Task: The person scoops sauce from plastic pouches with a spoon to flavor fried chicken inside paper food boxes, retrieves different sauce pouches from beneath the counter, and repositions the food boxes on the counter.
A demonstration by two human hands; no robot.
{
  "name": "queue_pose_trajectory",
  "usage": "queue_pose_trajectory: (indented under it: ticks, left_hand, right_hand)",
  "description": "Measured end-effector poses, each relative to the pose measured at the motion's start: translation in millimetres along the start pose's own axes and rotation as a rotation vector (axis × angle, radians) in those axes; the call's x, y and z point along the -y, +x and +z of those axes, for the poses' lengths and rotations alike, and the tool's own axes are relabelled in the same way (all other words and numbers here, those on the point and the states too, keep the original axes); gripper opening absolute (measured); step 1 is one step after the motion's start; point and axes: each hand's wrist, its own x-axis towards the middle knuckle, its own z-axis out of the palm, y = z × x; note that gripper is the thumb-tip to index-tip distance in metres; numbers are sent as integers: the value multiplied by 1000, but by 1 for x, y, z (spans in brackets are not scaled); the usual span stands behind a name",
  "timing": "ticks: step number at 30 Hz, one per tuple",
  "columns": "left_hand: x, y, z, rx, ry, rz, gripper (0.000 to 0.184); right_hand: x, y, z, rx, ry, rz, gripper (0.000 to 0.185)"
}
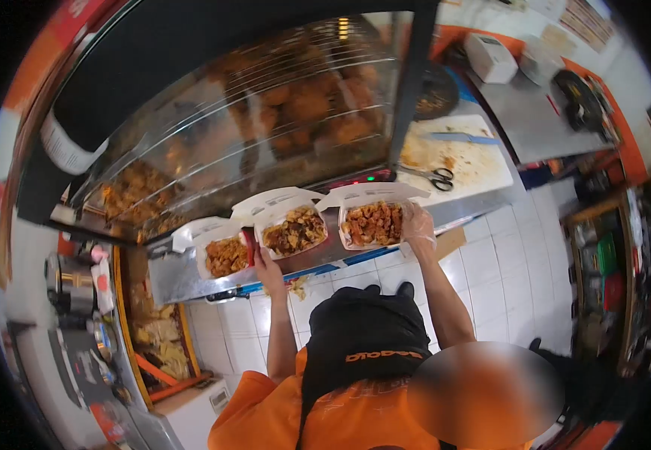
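Observation:
Three open white boxes of chopped fried food stand in a row on the metal counter: the left box (226, 256), the middle box (294, 231) and the right box (371, 225). Between the left and middle boxes, my left hand (267, 271) is closed on a slim red object (249, 248), whose full shape is hidden. My right hand (418, 226), in a clear plastic glove, grips the right side of the right box. The lids are folded back toward the display case.
Behind the boxes stands a glass display case (295, 97) of fried food. A white cutting board (483, 161) at the right holds a knife (460, 138) and black-handled scissors (441, 178). Shelves (603, 262) stand at the far right.

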Motion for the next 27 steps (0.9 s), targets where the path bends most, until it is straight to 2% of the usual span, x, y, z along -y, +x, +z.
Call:
queue_pose_trajectory:
  ticks: [3,4,5,7,8,9,10,11,12,13,14,15,16,17,20,23,26,27]
  left_hand:
    - [17,32,-3,138,142,38,56]
    - [11,40,1,167,156,-19,59]
    - [84,77,-3,239,275,211,59]
    - [110,119,11,287,255,212,54]
    - [85,114,9,274,401,259,50]
    - [103,132,11,260,516,285,41]
    - [117,152,4,430,637,375,46]
    - [83,137,2,314,1142,768,39]
    - [108,156,5,280,1205,1055,41]
    - [107,147,10,234,867,879,42]
    - [68,122,12,268,964,673,40]
    - [96,148,16,368,871,555,42]
    - [90,141,22,393,826,435,42]
    - [50,114,27,407,786,394,43]
    - [-28,54,32,482,672,324,44]
    - [-77,19,37,568,593,305,46]
    - [-100,0,41,648,526,280,47]
    - [-106,-4,42,663,510,275,48]
  right_hand:
    - [-18,-27,-29,-136,62,69,28]
    - [-26,-50,-41,-112,65,127,28]
    - [-28,-60,-54,-108,69,164,28]
    - [-41,-66,-82,-136,77,196,29]
    - [-50,-77,-88,-143,90,213,30]
    - [-61,-89,-92,-179,93,199,31]
    - [-69,-101,-95,-223,86,196,31]
    - [-87,-113,-97,-171,40,210,30]
    - [-103,-121,-100,-113,-1,225,31]
    - [-100,-129,-122,-164,39,318,31]
    - [-91,-137,-138,-198,97,396,31]
    - [-98,-145,-140,-190,96,470,31]
    - [-105,-141,-137,-176,75,532,31]
    - [-108,-143,-137,-149,69,590,32]
    - [-107,-152,-143,-252,87,603,31]
    - [-146,-148,-131,-239,13,666,32]
    - [-103,-149,-163,-243,21,751,34]
    - [-92,-147,-171,-263,9,721,35]
